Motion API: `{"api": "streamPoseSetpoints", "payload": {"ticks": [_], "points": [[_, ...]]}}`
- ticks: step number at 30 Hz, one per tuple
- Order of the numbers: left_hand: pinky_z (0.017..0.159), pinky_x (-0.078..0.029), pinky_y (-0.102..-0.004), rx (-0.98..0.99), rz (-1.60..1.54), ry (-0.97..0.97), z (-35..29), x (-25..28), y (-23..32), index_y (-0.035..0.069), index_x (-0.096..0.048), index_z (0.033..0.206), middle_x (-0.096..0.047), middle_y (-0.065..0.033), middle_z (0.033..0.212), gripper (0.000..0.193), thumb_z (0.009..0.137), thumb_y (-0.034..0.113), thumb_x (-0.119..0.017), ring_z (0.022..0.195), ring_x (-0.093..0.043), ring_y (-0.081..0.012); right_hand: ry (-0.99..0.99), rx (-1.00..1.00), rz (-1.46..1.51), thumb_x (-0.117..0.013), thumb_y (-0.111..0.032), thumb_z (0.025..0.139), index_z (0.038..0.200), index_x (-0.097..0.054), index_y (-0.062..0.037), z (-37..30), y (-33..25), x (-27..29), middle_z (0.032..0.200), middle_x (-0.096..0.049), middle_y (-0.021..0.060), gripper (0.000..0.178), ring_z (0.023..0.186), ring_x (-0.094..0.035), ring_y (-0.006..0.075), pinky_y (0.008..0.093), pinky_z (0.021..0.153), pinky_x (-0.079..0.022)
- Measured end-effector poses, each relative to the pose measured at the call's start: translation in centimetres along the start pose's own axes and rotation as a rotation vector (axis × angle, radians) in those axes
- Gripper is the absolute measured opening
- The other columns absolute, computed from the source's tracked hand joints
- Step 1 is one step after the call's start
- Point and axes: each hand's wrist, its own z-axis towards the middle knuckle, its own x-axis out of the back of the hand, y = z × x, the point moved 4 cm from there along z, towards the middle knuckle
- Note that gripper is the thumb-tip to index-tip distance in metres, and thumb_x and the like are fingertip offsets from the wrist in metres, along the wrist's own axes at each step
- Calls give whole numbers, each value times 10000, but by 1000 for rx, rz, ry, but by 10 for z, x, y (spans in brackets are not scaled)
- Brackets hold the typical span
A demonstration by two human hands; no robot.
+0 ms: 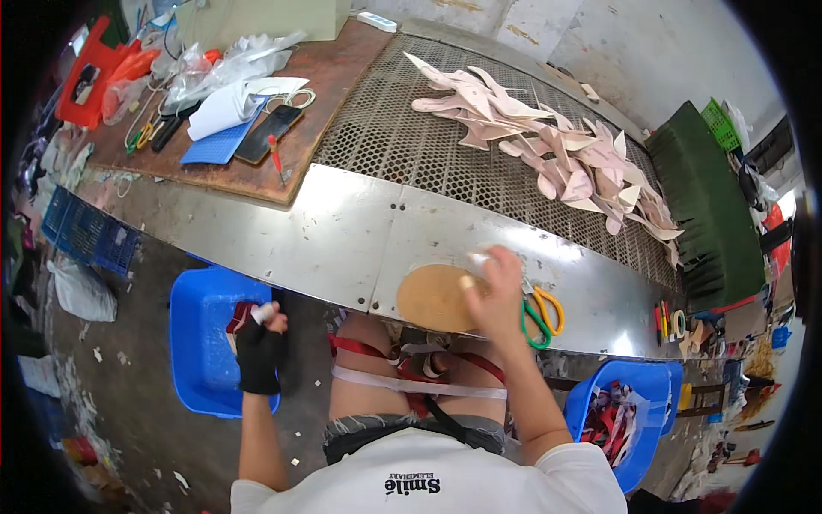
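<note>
My left hand (259, 349), in a black fingerless glove, is over the right side of a blue bin (193, 343). Its fingers curl, and a dark red piece with a pale edge (241, 318) shows beside them, seemingly in its grip. Wrapped in pale coverings at the fingertips, my right hand (498, 295) hovers over a brown oval board (435, 298) at the metal table's front edge. Motion blurs it a little; thumb and fingers are apart with nothing visible between them. Green-and-orange-handled scissors (541, 315) lie just right of it. Red and white strips (411, 382) cross my lap.
Pale pink cut pieces (565, 150) are heaped on the perforated metal table (364, 128). A phone (270, 134), red-handled tool (274, 154) and plastic bags (227, 68) lie on the wooden board (257, 182). Another blue bin (634, 428), at right, holds red and white scraps.
</note>
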Motion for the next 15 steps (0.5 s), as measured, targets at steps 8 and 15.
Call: {"api": "streamPoseSetpoints", "payload": {"ticks": [8, 15], "points": [[700, -493, -262, -232, -57, -390, 78, -184, 98, 15, -676, 984, -690, -65, 835, 194, 803, 85, -672, 739, -608, -91, -72, -271, -278, -583, -35, 757, 1149, -566, -24, -56, 106, 51, 1211, -478, 212, 393, 1121, -457, 398, 445, 963, -380], [684, -503, -248, -285, 0, -260, 178, -287, 73, 44, -688, 975, -697, -55, 841, 178, 807, 101, -680, 740, -640, -113, -71, -299, -174, -607, -72, 778, 1161, -535, 12, -7, 160, 78, 1161, -527, 192, 398, 1031, -536, 336, 399, 861, -447]]}}
